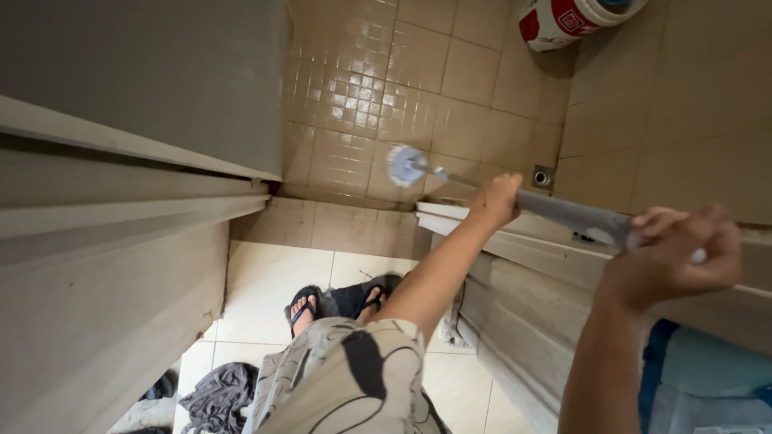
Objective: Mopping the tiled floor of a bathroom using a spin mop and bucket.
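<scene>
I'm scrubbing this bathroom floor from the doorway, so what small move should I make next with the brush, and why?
Probably draw the brush head back toward the doorway threshold along the tan floor tiles. Both hands, left hand and right hand, grip the long handle, and the head sits near the middle of the tiles, leaving the nearer strip within easy reach.

At the top right of the frame, a red and white container (572, 18) is cut off by the upper edge, so only its lower part shows. The brush head (404, 165), mid-frame, is blurred, its bristles indistinct. The handle (571, 215) is hidden where the left hand (494, 199) and right hand (671, 255) wrap it. At the bottom left, a dark crumpled cloth (217, 395) runs off the lower edge. A blue thing (708, 378) at the lower right is cut off too.
</scene>
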